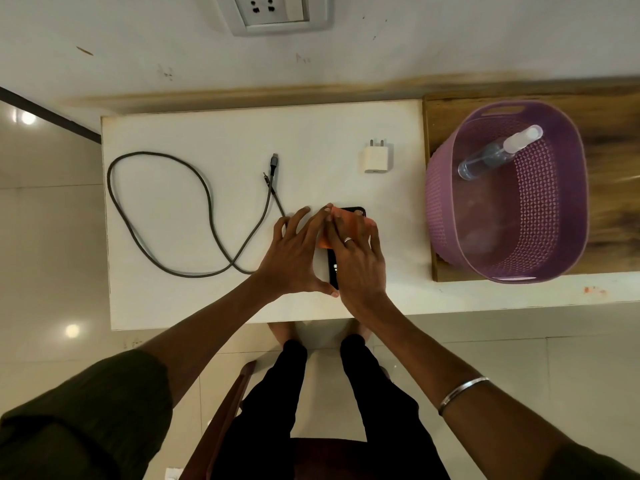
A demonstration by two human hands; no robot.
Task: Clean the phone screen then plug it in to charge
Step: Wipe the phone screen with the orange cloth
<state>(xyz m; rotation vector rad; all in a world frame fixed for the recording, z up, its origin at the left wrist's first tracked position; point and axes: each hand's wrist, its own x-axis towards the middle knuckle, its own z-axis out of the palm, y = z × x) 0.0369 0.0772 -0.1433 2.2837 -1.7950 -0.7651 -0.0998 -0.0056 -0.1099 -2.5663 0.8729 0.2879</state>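
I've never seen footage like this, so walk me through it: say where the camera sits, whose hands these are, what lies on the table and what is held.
There is no machine here. One camera worn on a person's head looks down at their bare hands. The right hand presses an orange cloth onto a black phone; the left hand steadies the phone. On the white table lie a grey charging cable and a white charger plug. A purple basket holds a spray bottle. A wall socket is above.

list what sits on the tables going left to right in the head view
cable → left hand → right hand over the cloth and phone → charger → basket holding the spray bottle
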